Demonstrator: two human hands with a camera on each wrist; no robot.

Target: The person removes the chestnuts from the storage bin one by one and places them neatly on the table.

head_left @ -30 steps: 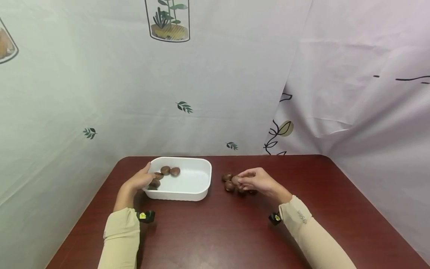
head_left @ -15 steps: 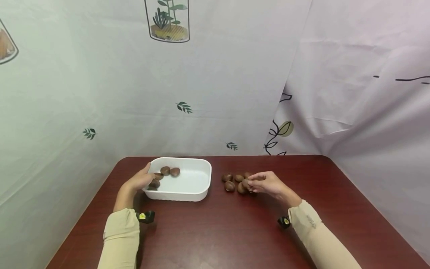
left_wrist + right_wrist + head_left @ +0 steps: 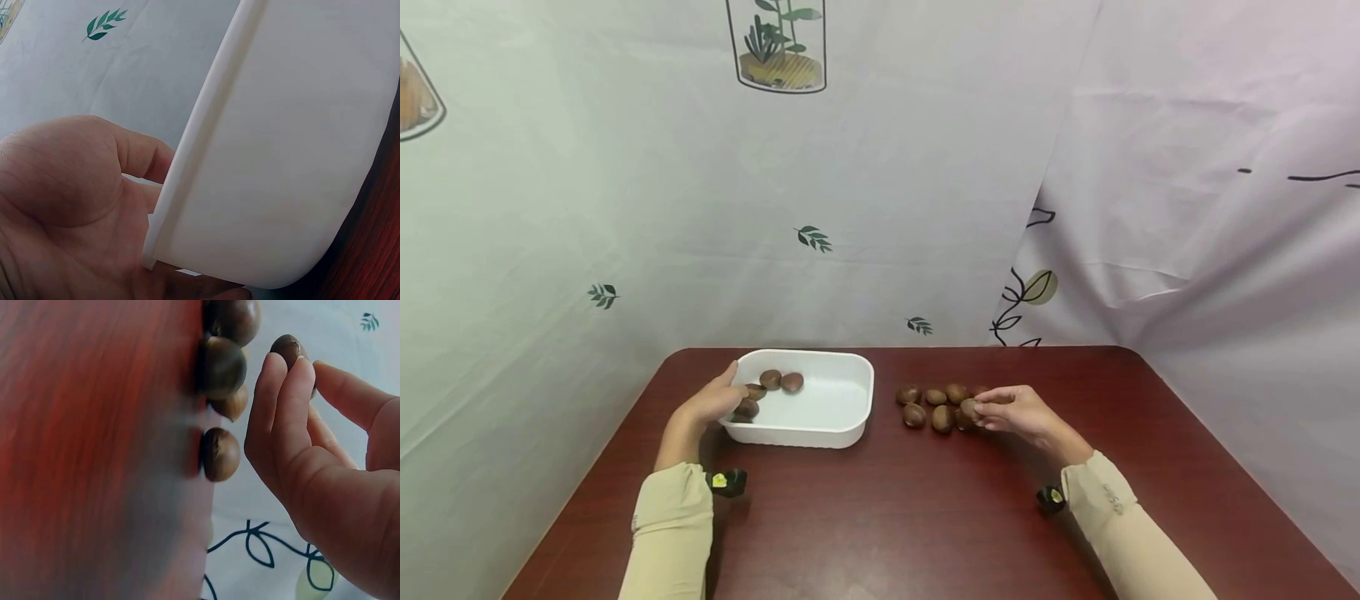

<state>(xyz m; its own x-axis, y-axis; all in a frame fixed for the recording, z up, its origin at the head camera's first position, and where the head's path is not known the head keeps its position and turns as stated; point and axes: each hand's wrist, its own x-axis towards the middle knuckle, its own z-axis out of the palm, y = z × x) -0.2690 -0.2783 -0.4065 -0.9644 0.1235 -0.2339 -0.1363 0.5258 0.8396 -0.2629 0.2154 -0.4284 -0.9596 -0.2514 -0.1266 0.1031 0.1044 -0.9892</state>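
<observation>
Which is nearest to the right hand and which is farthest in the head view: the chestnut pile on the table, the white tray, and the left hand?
1. The chestnut pile, on the table right at the right hand, which pinches one chestnut.
2. The white tray, further to the left.
3. The left hand, farthest, gripping the tray's left rim.

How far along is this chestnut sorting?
About four chestnuts already lie in the white tray, whose left rim the left hand holds. The right hand pinches one chestnut clear of the table. About five loose chestnuts remain on the table.
</observation>
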